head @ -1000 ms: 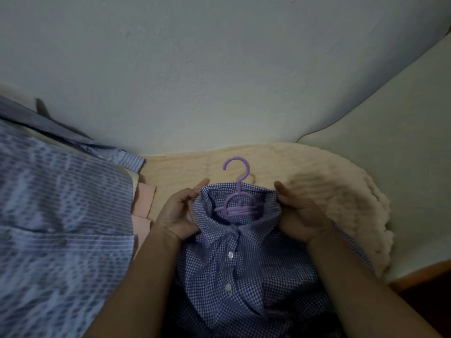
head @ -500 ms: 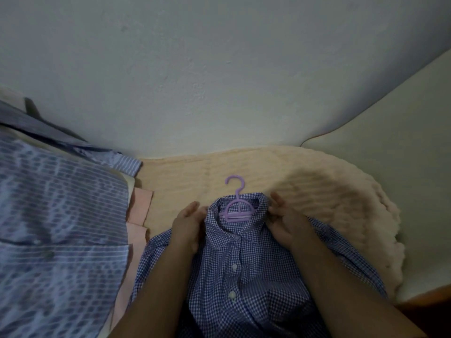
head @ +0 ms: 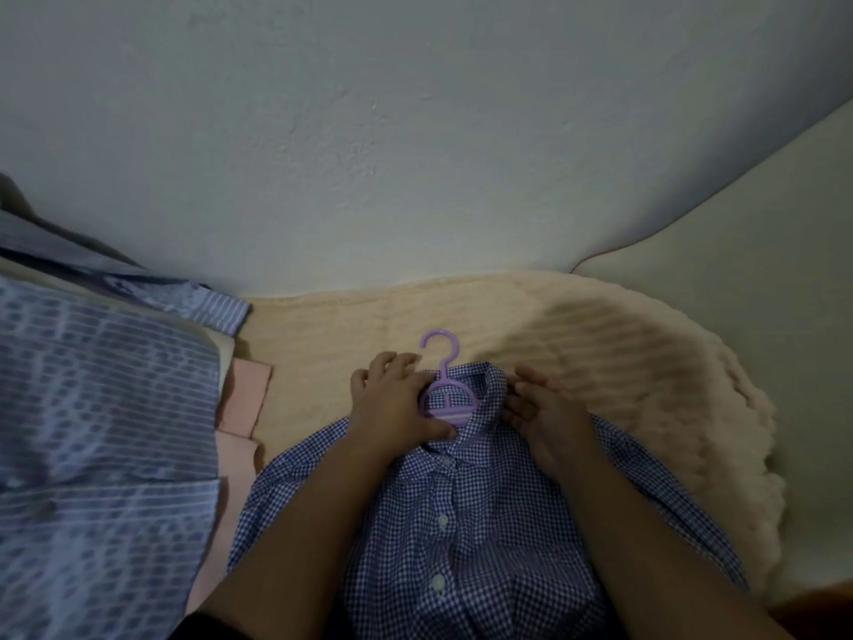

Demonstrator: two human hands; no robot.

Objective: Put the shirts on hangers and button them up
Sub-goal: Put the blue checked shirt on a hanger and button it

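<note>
A blue-and-white checked shirt [head: 466, 538] lies front-up on a cream blanket [head: 623, 362], its front placket closed by white buttons. A purple plastic hanger [head: 447, 390] sits inside the collar, and its hook pokes out above onto the blanket. My left hand [head: 392, 408] covers the collar's left side, with the thumb stretched across to the collar's front below the hanger. My right hand [head: 544, 408] holds the collar's right side with curled fingers. Both forearms lie over the shirt's shoulders.
A striped blue shirt [head: 101, 455] is spread over the left side, and pink cloth [head: 240, 408] shows at its edge. A pale wall [head: 415, 131] rises right behind the blanket. A cream surface [head: 761, 293] lies at the right.
The shirt on its hanger went from held up to lying on the blanket. My left hand slid over the collar toward the hanger. The right hand stayed at the collar's right side.
</note>
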